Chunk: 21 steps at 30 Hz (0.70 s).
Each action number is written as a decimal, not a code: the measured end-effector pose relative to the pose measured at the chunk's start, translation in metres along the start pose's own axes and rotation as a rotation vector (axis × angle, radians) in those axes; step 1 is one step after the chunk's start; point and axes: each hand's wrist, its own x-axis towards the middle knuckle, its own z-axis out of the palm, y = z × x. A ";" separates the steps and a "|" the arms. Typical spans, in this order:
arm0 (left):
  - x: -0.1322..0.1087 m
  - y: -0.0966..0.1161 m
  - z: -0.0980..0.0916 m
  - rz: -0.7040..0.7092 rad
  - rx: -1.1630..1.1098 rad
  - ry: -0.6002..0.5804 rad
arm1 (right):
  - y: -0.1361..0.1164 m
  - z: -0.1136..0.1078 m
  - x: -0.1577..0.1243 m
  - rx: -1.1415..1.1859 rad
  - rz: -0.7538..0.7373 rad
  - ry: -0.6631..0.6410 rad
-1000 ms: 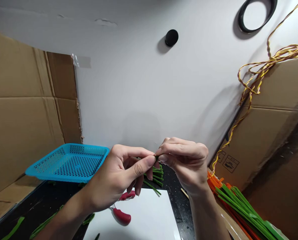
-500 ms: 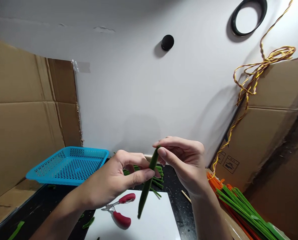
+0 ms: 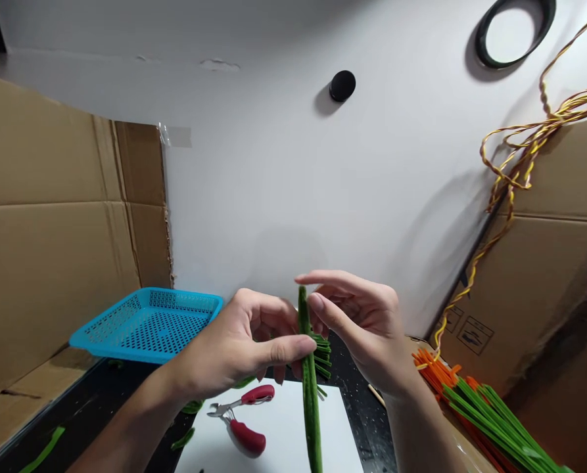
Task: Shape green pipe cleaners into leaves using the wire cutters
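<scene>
A long, narrow green fuzzy leaf-like piece (image 3: 311, 401), which looks made of pipe cleaners laid side by side, stands upright in front of me. My left hand (image 3: 254, 338) pinches it above its middle, thumb in front and fingers behind. At the top end, my right hand (image 3: 359, 322) has its index finger over the tip and its thumb close against the side. Red-handled nippers (image 3: 246, 437) lie with jaws apart on a white board (image 3: 283, 453) below. Behind my hands shows a bunch of green stems (image 3: 323, 358), partly hidden.
A blue perforated basket (image 3: 150, 358) stands at the left. Green and orange pipe cleaners (image 3: 490, 414) lie at the right beside a cardboard box (image 3: 559, 263). Green pieces (image 3: 44, 450) lie on the dark table. Cardboard (image 3: 51, 263) rises on the left, and twisted yellow wire (image 3: 510, 210) hangs at right.
The green piece has turned from slanted to nearly upright, its lower end swinging right and nearer. My right index finger has straightened over its tip. The view has shifted slightly left.
</scene>
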 end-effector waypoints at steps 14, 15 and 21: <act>0.003 0.000 -0.019 0.220 0.136 0.437 | 0.003 0.011 -0.002 -0.558 -0.230 -0.091; 0.003 0.000 -0.018 0.212 0.136 0.431 | 0.004 0.012 -0.001 -0.583 -0.251 -0.078; 0.000 0.005 -0.025 0.152 0.214 0.342 | 0.004 0.004 -0.001 -0.599 -0.285 -0.059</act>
